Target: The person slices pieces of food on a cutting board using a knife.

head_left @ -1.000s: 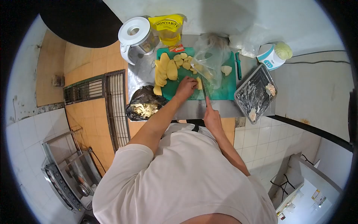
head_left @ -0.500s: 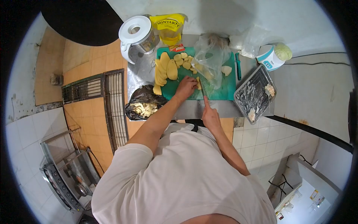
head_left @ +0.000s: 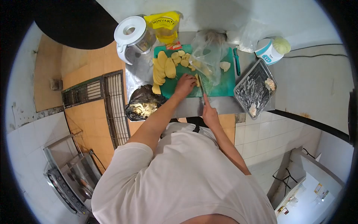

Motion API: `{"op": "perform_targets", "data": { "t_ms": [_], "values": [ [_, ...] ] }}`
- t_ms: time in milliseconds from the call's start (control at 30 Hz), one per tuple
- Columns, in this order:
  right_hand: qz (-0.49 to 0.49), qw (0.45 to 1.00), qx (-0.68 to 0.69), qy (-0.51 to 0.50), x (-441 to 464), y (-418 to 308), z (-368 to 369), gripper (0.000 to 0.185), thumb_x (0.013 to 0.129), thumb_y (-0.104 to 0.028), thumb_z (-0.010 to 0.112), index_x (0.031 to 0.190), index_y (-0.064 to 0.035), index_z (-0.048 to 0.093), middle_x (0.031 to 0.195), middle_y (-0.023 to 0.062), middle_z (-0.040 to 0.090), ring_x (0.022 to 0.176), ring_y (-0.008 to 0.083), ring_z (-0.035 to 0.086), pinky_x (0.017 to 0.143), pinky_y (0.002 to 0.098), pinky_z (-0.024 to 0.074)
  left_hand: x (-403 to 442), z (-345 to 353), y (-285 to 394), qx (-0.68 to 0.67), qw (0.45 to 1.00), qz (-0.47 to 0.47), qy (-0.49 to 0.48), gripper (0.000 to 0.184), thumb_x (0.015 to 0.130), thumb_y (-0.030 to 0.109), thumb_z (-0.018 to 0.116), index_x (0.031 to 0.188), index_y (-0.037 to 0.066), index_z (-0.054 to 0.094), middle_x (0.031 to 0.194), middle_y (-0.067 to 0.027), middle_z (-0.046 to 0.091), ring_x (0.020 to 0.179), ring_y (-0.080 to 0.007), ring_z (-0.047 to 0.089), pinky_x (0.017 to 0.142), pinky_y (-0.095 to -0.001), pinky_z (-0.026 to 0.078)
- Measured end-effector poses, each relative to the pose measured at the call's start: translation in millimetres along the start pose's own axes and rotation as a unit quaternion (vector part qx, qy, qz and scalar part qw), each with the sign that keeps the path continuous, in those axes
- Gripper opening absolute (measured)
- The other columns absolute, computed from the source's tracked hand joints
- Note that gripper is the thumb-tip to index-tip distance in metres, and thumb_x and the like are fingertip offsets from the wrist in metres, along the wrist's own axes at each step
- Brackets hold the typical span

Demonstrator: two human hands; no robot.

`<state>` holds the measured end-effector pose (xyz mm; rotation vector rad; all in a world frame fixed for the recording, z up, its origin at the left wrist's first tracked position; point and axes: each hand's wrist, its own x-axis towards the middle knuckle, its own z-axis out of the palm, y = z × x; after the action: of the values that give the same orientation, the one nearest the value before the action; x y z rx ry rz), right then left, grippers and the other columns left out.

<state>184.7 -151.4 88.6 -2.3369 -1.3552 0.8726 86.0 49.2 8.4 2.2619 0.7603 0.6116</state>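
Note:
My right hand [head_left: 210, 115] is closed round the handle of a knife [head_left: 201, 85], its index finger stretched along the top. The blade lies beside a small yellow potato piece [head_left: 197, 80] on the green cutting board [head_left: 226, 87]. Curled over that piece, the fingers of my left hand [head_left: 185, 86] hold it just left of the blade. Large potato slices [head_left: 170, 68] are fanned along the board's left side, with smaller round slices [head_left: 180, 56] near its far edge. A clear plastic bag [head_left: 209, 59] covers the board's middle, and a pale chunk [head_left: 225, 66] sits right of it.
A black bag of peelings [head_left: 144, 109] stands at the near left. Behind are a lidded blender jug [head_left: 130, 31] and a yellow oil pouch [head_left: 164, 26]. To the right are a green-handled tool [head_left: 237, 61], a smeared tray [head_left: 250, 90] and a kitchen scale [head_left: 268, 51].
The view has shifted slightly. Both hands stay at the potato piece, and the knife blade shows a small change of angle beside it.

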Motion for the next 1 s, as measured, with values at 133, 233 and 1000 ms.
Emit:
{"op": "perform_targets", "data": {
  "t_ms": [133,233,1000],
  "values": [
    [-0.006,1.000,0.010,-0.006,-23,6,-3,0.066,0.101,-0.012,0.048,0.161,-0.0197,0.023,0.069,0.0313,0.062,0.065,0.0517,0.061,0.065,0.0615,0.0469,0,9,-4,-0.039,0.999,0.005,0.025,0.018,0.080,0.008,0.072,0.097,0.003,0.076,0.105,-0.0084,0.072,0.104,-0.0311,0.059,0.092,-0.0413,0.050],
    [0.006,1.000,-0.015,-0.013,-26,2,-12,0.066,0.100,-0.011,0.048,0.161,-0.0190,0.024,0.070,0.0305,0.063,0.066,0.0512,0.062,0.065,0.0613,0.0471,-2,7,-3,-0.032,0.999,-0.001,0.025,0.017,0.080,0.008,0.073,0.096,0.002,0.077,0.106,-0.0086,0.073,0.105,-0.0309,0.059,0.092,-0.0418,0.051],
    [-0.015,0.999,-0.049,-0.007,-5,-20,-11,0.071,0.095,-0.010,0.052,0.161,-0.0177,0.025,0.074,0.0318,0.065,0.073,0.0518,0.065,0.069,0.0612,0.0519,-8,7,1,-0.015,0.998,0.029,0.051,0.019,0.075,0.001,0.070,0.093,0.003,0.076,0.101,-0.0076,0.071,0.102,-0.0326,0.059,0.092,-0.0412,0.051]
  ]
}}
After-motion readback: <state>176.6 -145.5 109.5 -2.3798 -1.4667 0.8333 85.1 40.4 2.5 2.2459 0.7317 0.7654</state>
